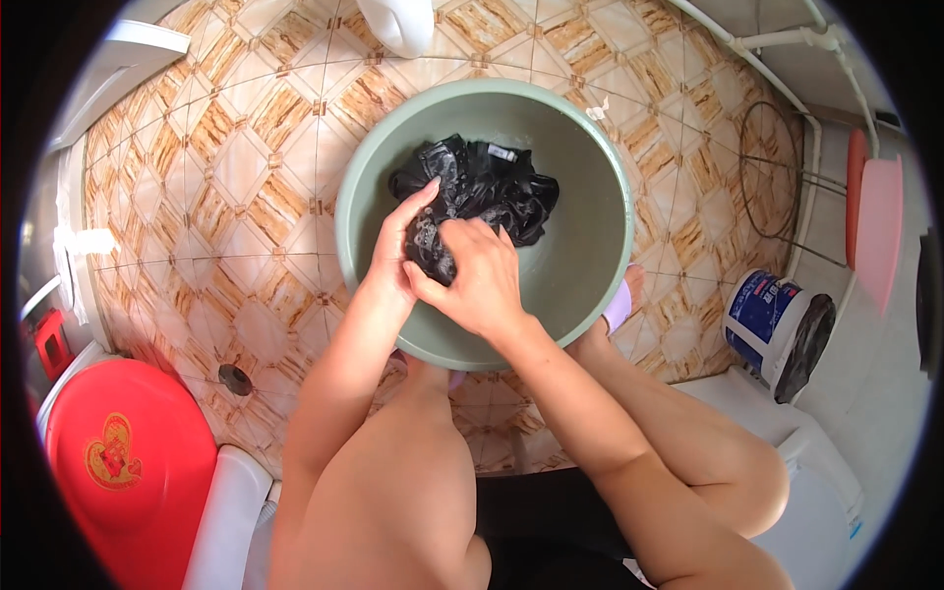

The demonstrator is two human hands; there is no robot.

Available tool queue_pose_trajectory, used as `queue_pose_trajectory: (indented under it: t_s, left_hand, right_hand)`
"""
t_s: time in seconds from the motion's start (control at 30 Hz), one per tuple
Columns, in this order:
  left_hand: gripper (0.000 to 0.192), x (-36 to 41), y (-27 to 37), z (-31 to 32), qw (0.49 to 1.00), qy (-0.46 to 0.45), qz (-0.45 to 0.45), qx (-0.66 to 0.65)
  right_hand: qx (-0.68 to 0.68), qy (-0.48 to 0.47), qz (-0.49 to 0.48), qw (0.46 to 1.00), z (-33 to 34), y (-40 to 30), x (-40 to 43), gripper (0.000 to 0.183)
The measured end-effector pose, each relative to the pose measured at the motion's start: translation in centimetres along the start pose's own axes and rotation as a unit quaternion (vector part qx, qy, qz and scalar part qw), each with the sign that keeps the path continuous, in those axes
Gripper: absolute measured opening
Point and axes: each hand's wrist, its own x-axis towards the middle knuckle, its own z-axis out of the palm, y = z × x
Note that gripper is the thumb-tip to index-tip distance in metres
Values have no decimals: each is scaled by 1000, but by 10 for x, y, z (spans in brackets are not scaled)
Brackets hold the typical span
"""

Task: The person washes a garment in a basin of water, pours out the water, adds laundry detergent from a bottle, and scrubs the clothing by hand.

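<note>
A wet black garment [487,184] lies bunched in a round green plastic basin [582,295] on the floor. A small white label [502,153] shows on the cloth near its far edge. My left hand [402,236] cups a soapy bunch of the cloth from the left, thumb side raised. Over the same bunch, my right hand [479,269] grips with bent fingers, partly hiding it. White suds cling to the fabric between both hands. The garment's exact kind cannot be made out.
A red basin [133,457] with a gold emblem stands at the lower left, near a floor drain [235,380]. To the right are a lined bucket [767,324], a wire stand [771,173], a pink basin [877,228] and white pipes [789,37]. Patterned tiles [243,169] cover the floor.
</note>
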Motion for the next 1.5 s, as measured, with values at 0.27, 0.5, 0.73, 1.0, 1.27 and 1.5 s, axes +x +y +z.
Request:
queue_pose_trajectory:
  t_s: [0.27,0.5,0.73,1.0,1.27,1.5]
  left_hand:
    - [48,7,-20,-13,998,4,31,-47]
    - [39,-3,-47,-37,998,1,-29,52]
    - [38,-20,-40,-19,982,180,50,23]
    - [96,-42,-46,-49,690,191,184,673]
    - [55,-23,-72,-57,253,-40,42,966]
    - [59,-10,-64,-51,267,-71,-32,961]
  right_hand:
    - [675,111,437,584,-30,66,24,55]
    - [384,20,199,902,-7,50,14,28]
    - [397,96,356,840,-29,101,20,39]
    - [25,54,137,989,2,51,34,59]
    - [-243,-42,114,962,30,115,86,28]
    - [-236,-54,42,969,19,48,24,31]
